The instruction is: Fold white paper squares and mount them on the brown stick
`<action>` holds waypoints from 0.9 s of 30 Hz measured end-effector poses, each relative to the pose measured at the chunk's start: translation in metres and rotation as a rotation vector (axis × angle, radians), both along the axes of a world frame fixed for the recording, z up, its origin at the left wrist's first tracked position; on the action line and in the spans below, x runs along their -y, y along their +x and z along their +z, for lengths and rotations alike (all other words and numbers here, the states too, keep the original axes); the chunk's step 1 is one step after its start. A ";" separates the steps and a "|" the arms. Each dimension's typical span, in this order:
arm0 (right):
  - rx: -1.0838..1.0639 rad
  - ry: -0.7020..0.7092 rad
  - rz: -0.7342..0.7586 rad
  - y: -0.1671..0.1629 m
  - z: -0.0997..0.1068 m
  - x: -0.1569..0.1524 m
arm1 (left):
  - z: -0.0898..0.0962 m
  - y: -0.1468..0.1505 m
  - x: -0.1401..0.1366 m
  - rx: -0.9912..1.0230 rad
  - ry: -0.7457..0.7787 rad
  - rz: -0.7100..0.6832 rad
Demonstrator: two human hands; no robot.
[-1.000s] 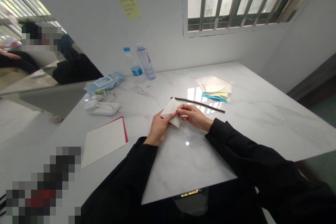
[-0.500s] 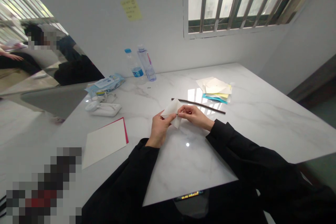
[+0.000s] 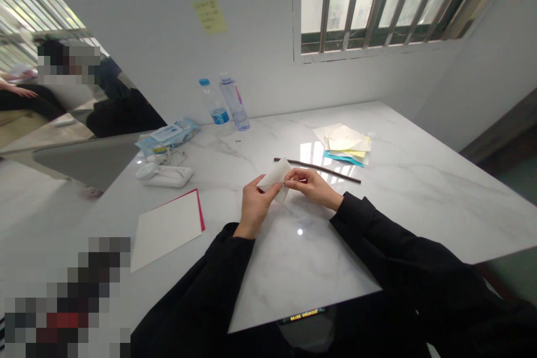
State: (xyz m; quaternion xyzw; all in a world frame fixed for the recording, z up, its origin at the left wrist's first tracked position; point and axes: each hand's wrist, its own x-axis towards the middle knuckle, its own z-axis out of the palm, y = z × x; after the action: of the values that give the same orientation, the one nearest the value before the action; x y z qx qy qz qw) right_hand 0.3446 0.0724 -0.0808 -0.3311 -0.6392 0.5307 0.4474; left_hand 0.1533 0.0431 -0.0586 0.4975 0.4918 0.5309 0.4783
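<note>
Above the marbled table, my left hand (image 3: 257,205) is closed on a folded piece of white paper (image 3: 278,172), its thumb pressing the near side. My right hand (image 3: 311,185) meets it at the right edge of the paper, thumb and forefinger pinched together at a fold. A small dark spot shows at the pinch, too small to name. Just beyond both hands lies a long thin dark brown stick (image 3: 331,170). Farther right is a stack of folded papers (image 3: 344,141) in cream, yellow and blue.
To the left lie white sheets with a red one beneath (image 3: 170,229), a white handheld device (image 3: 165,174) with a cable, and a wipes pack (image 3: 170,134). Two plastic bottles (image 3: 235,102) stand by the wall. Another person (image 3: 113,89) sits beyond the partition at far left.
Both hands stay nearly in place. The paper shifts slightly between the fingers, and its lower corner shows a little less.
</note>
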 end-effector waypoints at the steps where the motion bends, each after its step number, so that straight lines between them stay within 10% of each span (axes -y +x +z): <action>1: -0.004 0.007 0.003 0.000 0.000 0.000 | 0.000 0.000 0.000 -0.013 0.008 0.004; 27: 0.004 0.009 -0.029 -0.002 0.001 0.002 | 0.009 0.003 0.006 -0.157 0.103 0.027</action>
State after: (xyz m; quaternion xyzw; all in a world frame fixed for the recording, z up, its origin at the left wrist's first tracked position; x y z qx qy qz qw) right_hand 0.3424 0.0705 -0.0801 -0.3395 -0.6376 0.5206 0.4553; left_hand 0.1562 0.0371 -0.0497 0.5549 0.5064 0.5212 0.4051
